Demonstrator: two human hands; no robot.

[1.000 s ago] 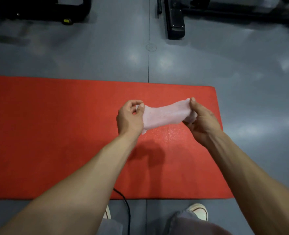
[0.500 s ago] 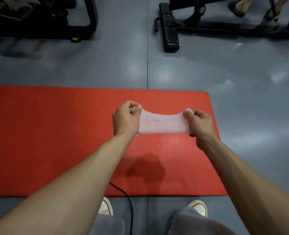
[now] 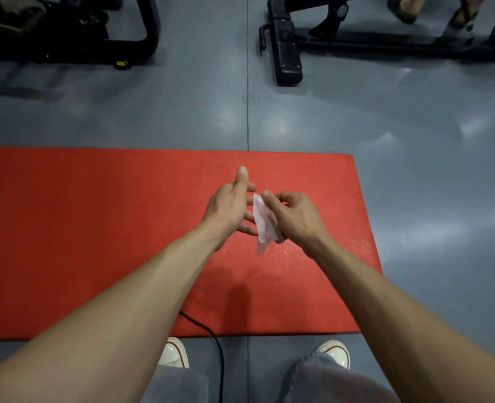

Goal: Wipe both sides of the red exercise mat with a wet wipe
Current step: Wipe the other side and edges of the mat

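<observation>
At the bottom of the frame I see my two bare, sleeveless forearms (image 3: 141, 303), grey-blue trouser legs (image 3: 321, 382), and two white sneakers (image 3: 335, 351) with rounded toe caps and thin reddish trim lines.

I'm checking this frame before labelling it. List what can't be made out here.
Head view only:
- red exercise mat: its left part is cut off by the frame edge; its underside is hidden against the floor.
- wet wipe: partly covered by the right hand; folded or bunched, cannot tell.
- left hand: whether its fingers touch the wipe is unclear.
- black gym equipment: cut off at the top edge.
</observation>
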